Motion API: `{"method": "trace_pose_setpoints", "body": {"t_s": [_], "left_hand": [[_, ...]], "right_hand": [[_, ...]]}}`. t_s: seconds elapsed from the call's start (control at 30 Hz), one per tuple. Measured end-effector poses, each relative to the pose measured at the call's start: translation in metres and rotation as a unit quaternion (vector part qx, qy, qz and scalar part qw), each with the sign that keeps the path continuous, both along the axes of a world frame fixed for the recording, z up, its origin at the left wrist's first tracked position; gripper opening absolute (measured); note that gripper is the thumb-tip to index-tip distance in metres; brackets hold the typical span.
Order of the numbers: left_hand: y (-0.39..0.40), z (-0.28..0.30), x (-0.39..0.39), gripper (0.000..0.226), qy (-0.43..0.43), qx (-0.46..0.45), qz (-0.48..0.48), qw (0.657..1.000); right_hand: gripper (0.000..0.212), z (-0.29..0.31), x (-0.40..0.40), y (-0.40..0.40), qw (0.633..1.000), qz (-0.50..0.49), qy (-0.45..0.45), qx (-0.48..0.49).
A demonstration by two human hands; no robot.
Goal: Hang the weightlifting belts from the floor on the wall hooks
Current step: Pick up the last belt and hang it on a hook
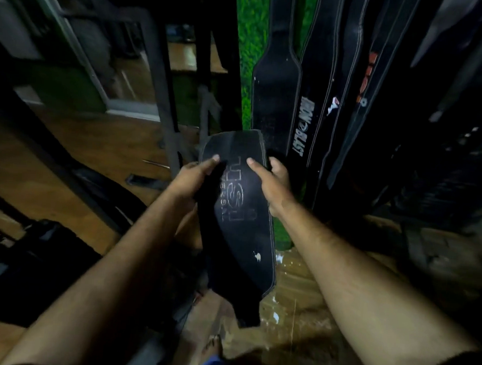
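Both hands grip one black belt (239, 210) at frame centre, held up off the floor. Left hand (191, 177) clamps the belt's left edge, thumb lying across the front face near the top. Right hand (273, 181) clamps the right edge, thumb on the front, fingers wrapped behind. The belt's wide padded part faces the viewer, pale stamped lettering running down it; the top end is curled forward, the lower end tapers and hangs down to lower centre, with white scuff marks near the bottom. Both forearms come in bare from the lower corners.

Hung belts (308, 102) fill the upper right, all black, hanging straight down side by side, close behind the held one. One has white lettering down its length, another orange lettering further right. Hooks are out of view above the frame. A green grass-pattern wall (250, 43) shows behind them, upper centre.

Wooden floor (102, 144) spans left and lower centre, with white paint specks at lower centre. A dark metal frame (161, 75) stands at upper left-centre, with a mirror or glass panel (101, 49) beyond it. Dark gear (34, 261) lies on the floor at lower left; too blurred to say what it is. A bare foot (211, 345) is at bottom centre.
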State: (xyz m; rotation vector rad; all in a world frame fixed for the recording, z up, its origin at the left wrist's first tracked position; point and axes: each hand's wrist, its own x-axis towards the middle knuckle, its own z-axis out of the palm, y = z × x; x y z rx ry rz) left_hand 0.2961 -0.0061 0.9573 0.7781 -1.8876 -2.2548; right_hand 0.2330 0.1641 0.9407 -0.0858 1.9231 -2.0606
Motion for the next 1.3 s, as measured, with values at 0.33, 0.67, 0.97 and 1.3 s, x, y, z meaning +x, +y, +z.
{"method": "trace_pose_setpoints", "body": {"t_s": [0.33,0.67,0.97,1.3], "left_hand": [[0.008,0.065,-0.014,0.018,0.238,-0.161,0.091,0.954],[-0.034,0.126,-0.051,0.008,0.258,-0.182,-0.012,0.949],[-0.069,0.108,-0.067,0.01,0.296,-0.186,-0.091,0.933],[-0.115,0.096,-0.095,0.052,0.18,-0.047,-0.161,0.969]], "right_hand": [[0.081,0.085,-0.039,-0.004,0.989,0.123,-0.007,-0.076],[0.062,0.154,-0.075,-0.037,0.991,0.087,0.019,-0.102],[0.067,0.183,-0.111,-0.075,0.967,0.102,-0.084,-0.22],[0.025,0.184,-0.107,-0.117,0.98,0.077,0.081,-0.165]]}}
